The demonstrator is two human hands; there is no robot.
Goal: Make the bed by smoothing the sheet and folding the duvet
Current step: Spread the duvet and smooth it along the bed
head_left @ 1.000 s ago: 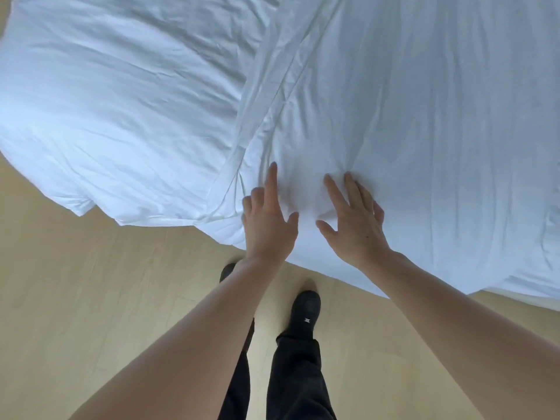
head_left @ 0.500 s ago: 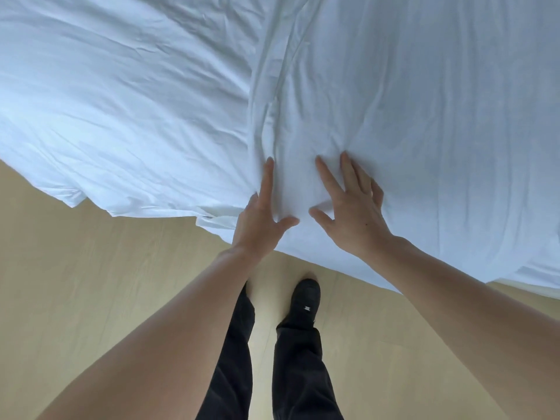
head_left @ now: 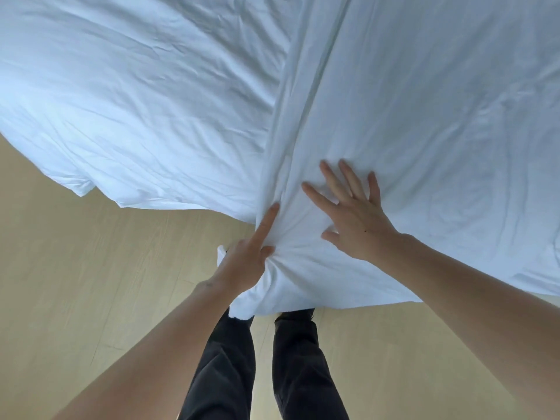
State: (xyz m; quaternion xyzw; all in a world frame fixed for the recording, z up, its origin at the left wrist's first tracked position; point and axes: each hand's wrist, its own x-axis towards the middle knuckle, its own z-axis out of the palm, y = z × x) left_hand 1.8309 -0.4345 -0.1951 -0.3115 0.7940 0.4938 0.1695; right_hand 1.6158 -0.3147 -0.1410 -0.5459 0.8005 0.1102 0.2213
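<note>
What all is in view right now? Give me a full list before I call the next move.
duvet: one, white, wrinkled, upper left, edge hanging over the floor
sheet: one, white, right and centre, long fold running up the middle
floor: one, pale wood, below the bedding
trouser legs: two, black, bottom centre
left hand: one, grips bunched fabric at the near edge, index finger extended
right hand: one, fingers spread flat on the sheet

No readable text (plain white bedding).

Bedroom — white bedding (head_left: 151,101), wood floor (head_left: 91,283)
</note>
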